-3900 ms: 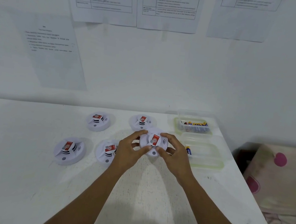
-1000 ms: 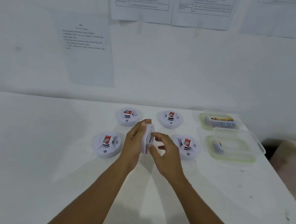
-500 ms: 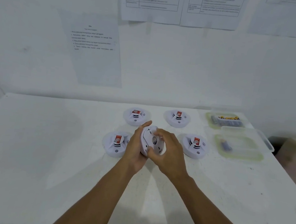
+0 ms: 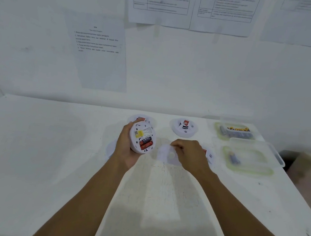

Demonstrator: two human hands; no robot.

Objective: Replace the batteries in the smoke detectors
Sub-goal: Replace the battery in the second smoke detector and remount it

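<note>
My left hand [image 4: 126,149] grips a white smoke detector [image 4: 142,138] turned back side up, its battery bay exposed with red batteries inside. My right hand [image 4: 190,156] pinches a thin white round back cover [image 4: 167,154], blurred, just above the table to the right of the detector. Other detectors rest on the table: one at the back [image 4: 184,127], one half hidden behind the held one [image 4: 140,118], one under my right hand [image 4: 209,156], one behind my left wrist [image 4: 110,149].
A clear tub of several batteries [image 4: 235,131] stands at the back right. In front of it lies a clear container [image 4: 249,162] holding one battery. The white table [image 4: 51,155] ends at a wall with taped paper sheets [image 4: 98,50].
The detector was picked up and turned over in my left hand. My right hand has pulled the back cover off and moved it right, baring the batteries.
</note>
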